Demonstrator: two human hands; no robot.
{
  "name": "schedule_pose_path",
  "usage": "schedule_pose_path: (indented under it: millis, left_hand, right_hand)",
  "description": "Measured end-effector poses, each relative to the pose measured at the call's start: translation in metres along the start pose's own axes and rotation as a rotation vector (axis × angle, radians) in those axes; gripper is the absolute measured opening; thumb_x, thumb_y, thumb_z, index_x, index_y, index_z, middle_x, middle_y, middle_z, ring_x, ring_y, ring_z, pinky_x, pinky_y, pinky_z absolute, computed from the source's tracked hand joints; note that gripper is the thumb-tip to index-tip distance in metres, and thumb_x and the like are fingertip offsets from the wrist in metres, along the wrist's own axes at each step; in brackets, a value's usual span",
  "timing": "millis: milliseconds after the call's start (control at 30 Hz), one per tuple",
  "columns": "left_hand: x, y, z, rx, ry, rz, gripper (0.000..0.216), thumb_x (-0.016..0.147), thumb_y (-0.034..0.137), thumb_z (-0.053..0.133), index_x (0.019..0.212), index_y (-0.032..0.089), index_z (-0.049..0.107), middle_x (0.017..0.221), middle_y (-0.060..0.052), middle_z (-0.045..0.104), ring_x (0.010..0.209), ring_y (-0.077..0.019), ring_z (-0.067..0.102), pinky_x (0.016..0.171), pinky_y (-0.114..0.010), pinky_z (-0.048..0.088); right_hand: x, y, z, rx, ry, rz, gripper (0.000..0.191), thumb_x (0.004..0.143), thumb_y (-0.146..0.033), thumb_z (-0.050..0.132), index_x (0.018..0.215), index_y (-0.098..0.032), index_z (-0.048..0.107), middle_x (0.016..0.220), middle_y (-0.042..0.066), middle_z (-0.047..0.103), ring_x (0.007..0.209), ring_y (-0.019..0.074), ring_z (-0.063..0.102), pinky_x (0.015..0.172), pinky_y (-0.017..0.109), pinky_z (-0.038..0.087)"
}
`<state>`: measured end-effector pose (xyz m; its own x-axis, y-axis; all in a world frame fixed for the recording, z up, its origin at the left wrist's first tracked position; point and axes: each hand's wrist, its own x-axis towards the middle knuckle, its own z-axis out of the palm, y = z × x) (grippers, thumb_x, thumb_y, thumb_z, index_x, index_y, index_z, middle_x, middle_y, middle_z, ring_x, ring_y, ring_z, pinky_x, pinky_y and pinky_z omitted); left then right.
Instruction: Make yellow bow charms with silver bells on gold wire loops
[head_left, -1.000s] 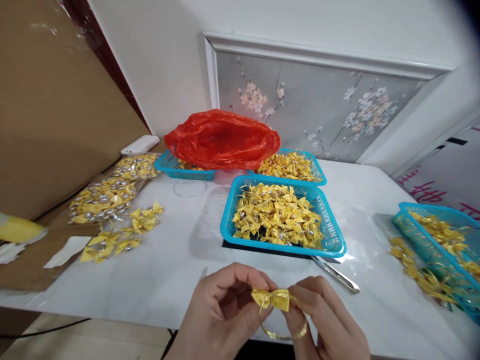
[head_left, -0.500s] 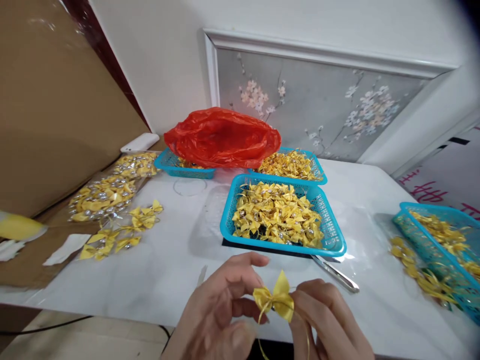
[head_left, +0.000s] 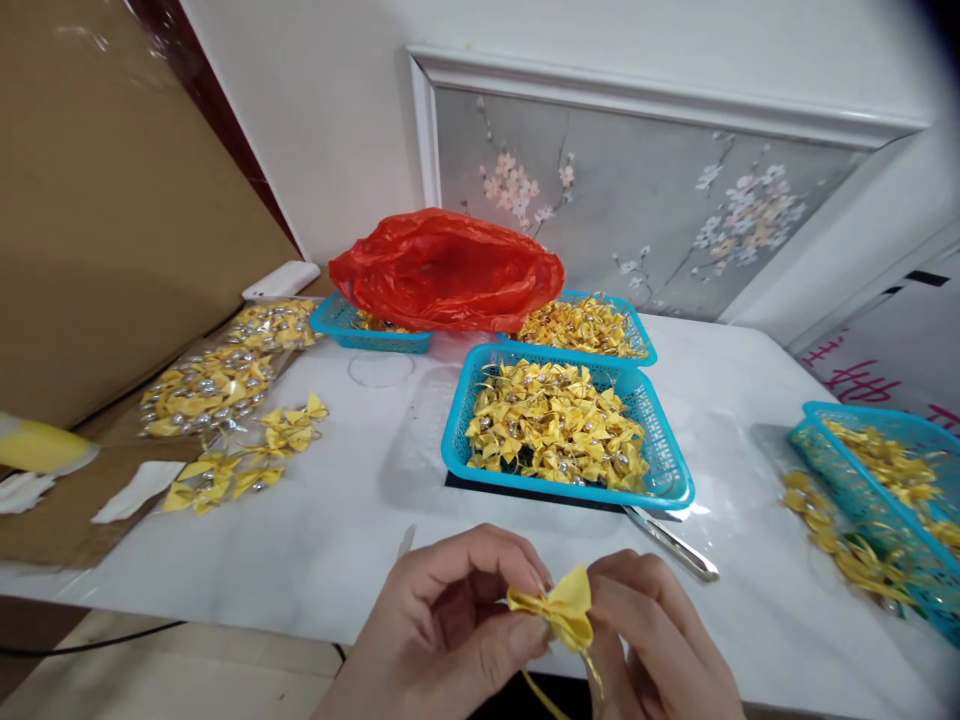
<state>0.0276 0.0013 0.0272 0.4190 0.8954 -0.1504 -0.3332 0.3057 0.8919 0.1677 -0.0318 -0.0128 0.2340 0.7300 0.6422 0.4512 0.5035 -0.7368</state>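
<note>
Both my hands meet at the bottom middle, just over the near edge of the white table (head_left: 360, 540). My left hand (head_left: 442, 630) pinches the left side of a small yellow ribbon bow (head_left: 559, 608) between thumb and fingertips. My right hand (head_left: 660, 640) grips the bow's right side, fingers curled. A thin gold cord hangs down from the bow. Straight ahead stands a blue basket (head_left: 671, 470) heaped with the same yellow bows.
A red plastic bag (head_left: 446, 270) lies over a blue basket (head_left: 337, 325) at the back, beside another blue basket (head_left: 637, 335) of bows. A fourth basket (head_left: 825, 420) sits at the right edge. Loose bows (head_left: 232, 460) lie left. Metal scissors (head_left: 671, 545) rest near the middle basket.
The bow has been turned and drawn closer between my fingers; my left fingers have closed onto it from a looser hold. The hanging cord loop is now mostly out of sight.
</note>
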Motion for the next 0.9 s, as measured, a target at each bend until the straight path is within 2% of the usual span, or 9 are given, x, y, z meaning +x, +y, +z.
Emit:
schedule_pose_path:
  millis: [167,300,500,700,900]
  left_hand:
    - [-0.0012,0.0004,0.0009,-0.077,0.003,-0.075,0.01,0.076,0.032,0.079,0.079,0.022,0.077,0.071,0.001,0.063,0.067,-0.0115,0.056,0.064,-0.021,0.049]
    - [-0.0014,0.0024,0.0034,-0.114,0.029,-0.088,0.012,0.075,0.032,0.08,0.077,0.02,0.078,0.069,0.001,0.063,0.065,-0.0111,0.057,0.063,-0.02,0.049]
    - [-0.0009,0.0024,0.0046,-0.146,0.05,-0.12,0.013,0.073,0.031,0.082,0.075,0.019,0.077,0.067,0.001,0.063,0.063,-0.0108,0.057,0.063,-0.02,0.048]
    - [-0.0006,-0.0004,0.0058,-0.202,0.086,-0.158,0.014,0.07,0.03,0.084,0.074,0.018,0.077,0.068,0.001,0.067,0.061,-0.0097,0.059,0.061,-0.019,0.049]
    - [-0.001,0.0008,0.0061,-0.228,0.101,-0.194,0.015,0.07,0.029,0.085,0.074,0.018,0.077,0.067,0.0,0.069,0.061,-0.0096,0.059,0.061,-0.019,0.048]
  right_hand:
    - [-0.0001,0.0012,-0.005,0.084,-0.079,0.048,0.027,0.087,0.002,0.052,0.085,-0.022,0.064,0.07,-0.003,0.046,0.056,0.0096,0.049,0.048,0.022,0.039]
    - [-0.0001,0.0014,-0.0069,0.104,-0.111,0.054,0.029,0.087,0.002,0.051,0.09,-0.022,0.066,0.07,-0.003,0.046,0.055,0.0096,0.049,0.046,0.022,0.038]
    - [0.0004,0.0005,-0.0044,0.1,-0.09,0.058,0.027,0.087,0.0,0.051,0.089,-0.021,0.067,0.069,-0.003,0.041,0.052,0.0096,0.045,0.047,0.024,0.036]
    - [-0.002,0.0031,-0.0058,0.075,-0.108,0.068,0.023,0.092,-0.006,0.052,0.091,-0.023,0.067,0.073,0.001,0.046,0.059,0.0127,0.047,0.044,0.024,0.033]
    - [-0.0024,0.0056,-0.0061,0.075,-0.12,0.074,0.023,0.095,-0.011,0.048,0.091,-0.022,0.067,0.072,0.001,0.044,0.059,0.0131,0.046,0.041,0.023,0.033]
